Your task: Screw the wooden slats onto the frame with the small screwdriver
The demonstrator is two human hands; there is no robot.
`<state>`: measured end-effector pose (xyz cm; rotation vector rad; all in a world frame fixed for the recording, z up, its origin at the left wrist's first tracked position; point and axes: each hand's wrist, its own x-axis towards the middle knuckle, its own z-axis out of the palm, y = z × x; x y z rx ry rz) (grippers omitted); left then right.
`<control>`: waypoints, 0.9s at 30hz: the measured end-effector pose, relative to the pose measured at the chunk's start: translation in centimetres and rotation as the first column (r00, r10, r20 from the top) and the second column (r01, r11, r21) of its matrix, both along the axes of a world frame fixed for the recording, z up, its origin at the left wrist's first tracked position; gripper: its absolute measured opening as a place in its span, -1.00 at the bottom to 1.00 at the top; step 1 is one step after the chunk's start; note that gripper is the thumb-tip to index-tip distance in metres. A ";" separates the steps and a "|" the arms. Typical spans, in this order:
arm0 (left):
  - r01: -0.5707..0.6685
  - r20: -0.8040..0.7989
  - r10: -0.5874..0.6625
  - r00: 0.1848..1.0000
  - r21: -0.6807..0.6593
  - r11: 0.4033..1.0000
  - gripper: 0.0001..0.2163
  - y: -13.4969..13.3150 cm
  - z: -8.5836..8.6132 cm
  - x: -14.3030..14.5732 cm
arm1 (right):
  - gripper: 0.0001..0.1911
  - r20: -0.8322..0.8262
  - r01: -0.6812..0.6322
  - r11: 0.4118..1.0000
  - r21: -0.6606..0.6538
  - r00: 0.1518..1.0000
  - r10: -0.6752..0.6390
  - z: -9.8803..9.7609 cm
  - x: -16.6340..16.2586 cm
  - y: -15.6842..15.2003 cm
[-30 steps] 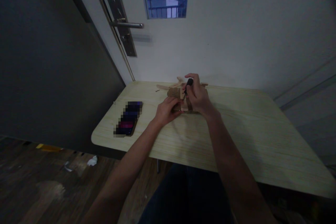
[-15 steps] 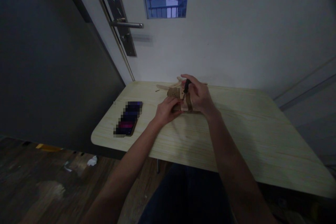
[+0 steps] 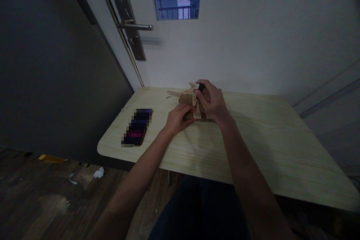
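Note:
My right hand is closed around the black handle of a screwdriver, which stands nearly upright with its shaft pointing down. Below it lies a flat brown wood-like piece with small holes and a pale strip across it. My left hand grips the near left edge of this piece, thumb and fingers close to the screwdriver's lower end. The tip and whatever it touches are too small to make out. Behind the piece lie thin pale wooden strips; a short thin screw-like thing is to the left.
A phone, partly pixelated, lies on the left of the pale wood-grain table. The table's far edge meets a white door with a metal handle and a small window. Scraps of white paper lie on the floor.
The fingers of my right hand have shifted slightly round the screwdriver handle, and the hand has turned a little. My left hand and the brown piece stay in place.

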<state>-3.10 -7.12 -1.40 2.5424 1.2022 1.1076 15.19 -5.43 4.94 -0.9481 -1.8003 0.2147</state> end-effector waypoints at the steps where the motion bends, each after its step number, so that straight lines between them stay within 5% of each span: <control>1: 0.001 0.001 -0.001 1.000 -0.007 1.000 -0.69 0.0 0.0 0.0 | -0.64 0.018 -0.001 1.000 -0.007 1.000 0.001 0.0 -0.1 -0.1; 13: -0.007 -0.010 0.007 1.000 -0.011 1.000 -0.70 -0.1 0.2 0.1 | -0.65 0.051 -0.088 0.996 0.000 0.995 0.088 0.2 0.0 -0.2; 18: -0.010 -0.013 0.010 1.000 0.000 1.000 -0.68 0.0 0.1 0.1 | -0.71 0.019 0.056 0.998 0.012 0.998 -0.057 -0.3 0.2 0.2; 27: -0.021 -0.010 0.021 1.000 -0.013 1.000 -0.68 0.0 0.1 0.1 | -0.64 0.081 0.099 0.995 0.022 0.992 -0.100 0.3 -0.4 -0.8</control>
